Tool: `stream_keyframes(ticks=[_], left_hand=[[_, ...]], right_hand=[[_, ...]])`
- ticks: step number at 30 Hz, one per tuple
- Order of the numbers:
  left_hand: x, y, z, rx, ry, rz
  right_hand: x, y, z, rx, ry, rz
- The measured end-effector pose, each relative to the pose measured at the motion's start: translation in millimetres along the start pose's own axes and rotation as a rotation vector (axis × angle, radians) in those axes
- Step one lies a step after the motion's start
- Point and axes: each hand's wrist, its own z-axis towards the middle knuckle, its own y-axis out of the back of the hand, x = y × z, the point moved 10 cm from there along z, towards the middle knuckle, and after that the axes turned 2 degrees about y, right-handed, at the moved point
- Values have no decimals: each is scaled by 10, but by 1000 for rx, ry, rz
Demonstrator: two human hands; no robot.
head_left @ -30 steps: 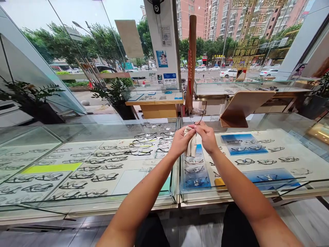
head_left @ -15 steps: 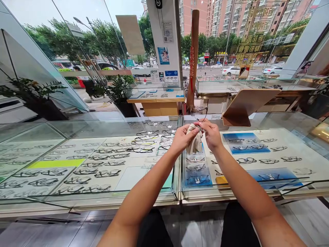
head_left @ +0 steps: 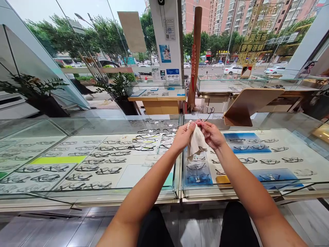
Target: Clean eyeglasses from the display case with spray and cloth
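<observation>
Cloth (head_left: 197, 141) and eyeglasses (head_left: 211, 114) above the glass counter (head_left: 102, 203)

Potted plants (head_left: 122, 87) stand left, beyond the far edge. Near that edge, by the middle seam, your left hand (head_left: 182, 138) pinches the cloth, fingers closed; your right hand (head_left: 214, 136), fingers curled, pinches the eyeglasses. Rightward come a wooden stand (head_left: 250, 103) and gold Chinese characters (head_left: 253, 43) on the window (head_left: 232, 41).

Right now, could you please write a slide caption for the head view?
Left hand and right hand hold a pale cloth and thin-framed glasses over a glass case of spectacles.
</observation>
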Motion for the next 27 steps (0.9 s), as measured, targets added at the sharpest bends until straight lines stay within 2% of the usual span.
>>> stream_keyframes(ticks=[2,7,9,14,16,17,19,22,24,25,27], left_hand=[[-1,1,6,11,7,26],[-53,86,-7,-46,34,62],[-55,-3,-38,43,64,103],[34,-454,-245,432,80,279],[83,-576,-314,518,47,361],[87,-594,-321,515,12,411],[2,-517,-276,387,-110,532],[-382,-171,-246,-37,-402,701],[-648,24,-331,-274,-600,772],[-734,63,-366,-324,-677,812],[-801,50,-371,-301,-763,905]], right_hand=[[91,33,4,1,44,6],[347,181,3,-37,122,-71],[409,234,7,-47,134,-81],[467,257,18,-25,150,-104],[477,248,18,-24,150,-109],[487,242,17,-24,151,-109],[532,231,9,-20,165,-118],[600,176,-15,58,168,-209],[576,97,-43,188,119,-317],[533,52,-65,271,74,-373],[426,-14,-124,424,-19,-460]])
